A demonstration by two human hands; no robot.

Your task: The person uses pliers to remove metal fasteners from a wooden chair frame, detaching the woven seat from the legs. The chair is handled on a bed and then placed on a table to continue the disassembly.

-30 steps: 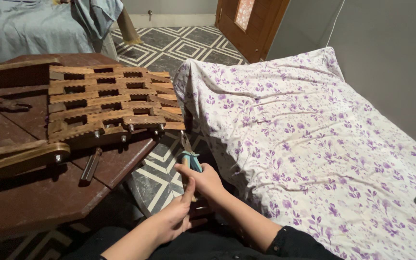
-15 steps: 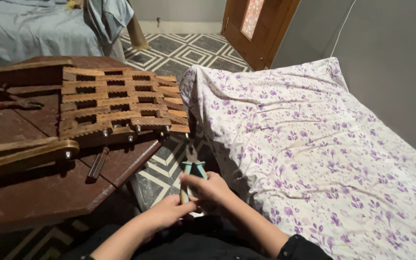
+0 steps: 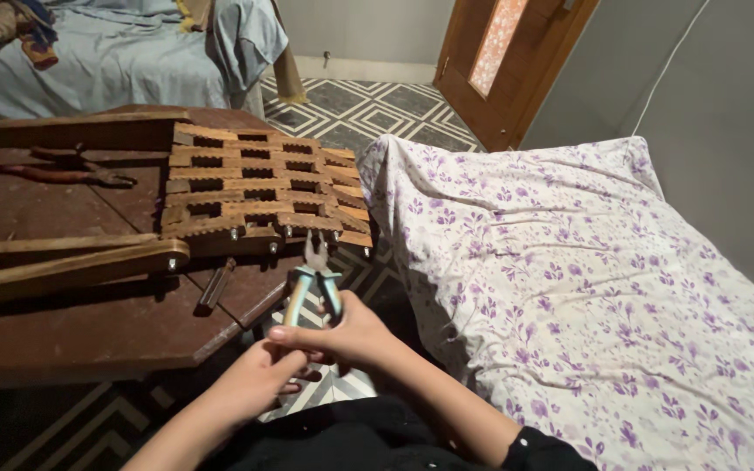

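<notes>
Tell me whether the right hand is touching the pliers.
Touching. The head view shows the right hand wrapped around the teal handles of the pliers.

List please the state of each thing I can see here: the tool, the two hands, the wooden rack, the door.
Pliers: handles spread, nose pointing at the rack.
Right hand: closed around the handles.
Left hand: touching the right hand.
Slatted wooden rack: lying flat on the table.
Door: cannot tell.

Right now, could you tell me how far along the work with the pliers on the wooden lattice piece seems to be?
Done: the wooden lattice piece lies flat on the brown table, several metal bolts showing along its near edge. In hand: both hands, right hand and left hand, hold the teal-handled pliers, nose just short of a bolt. Left: no bolt is gripped yet.
</notes>
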